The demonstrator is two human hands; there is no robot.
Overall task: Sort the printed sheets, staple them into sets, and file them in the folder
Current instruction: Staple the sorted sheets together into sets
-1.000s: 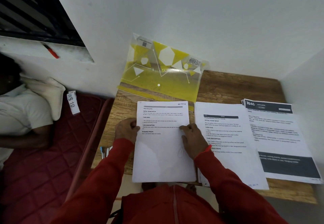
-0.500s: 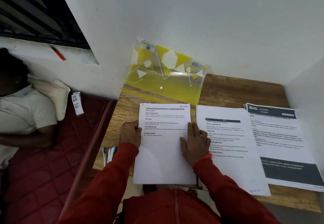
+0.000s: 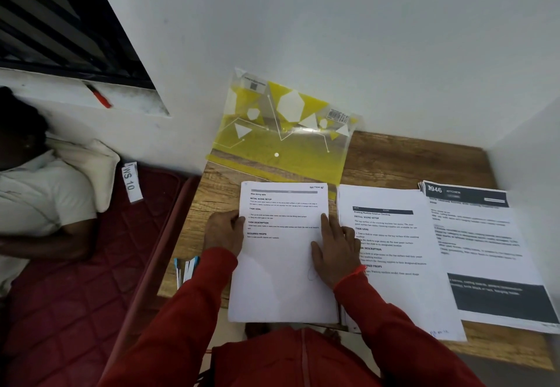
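While both hands [image 3: 280, 239] press flat on the white printed sheet [image 3: 283, 265], its long axis points toward the translucent yellow plastic folder [image 3: 281, 144].

table [image 3: 394, 156]: wood, visible grain, matt. printed sheets [image 3: 281, 265]: matt white paper. folder [image 3: 281, 144]: translucent yellow plastic, glossy, glare noted. mattress [image 3: 75, 280]: quilted maroon cloth. sleeves [image 3: 194, 305]: red fabric, matt.

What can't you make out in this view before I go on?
- Stapler: none visible.
- Left stack: sheet count hidden by top sheet.
- Right stack: text blurred.
- Blue-white items: partly behind left sleeve.
- Folder: contents unclear.
- Left hand, right hand: grip under edges hidden.
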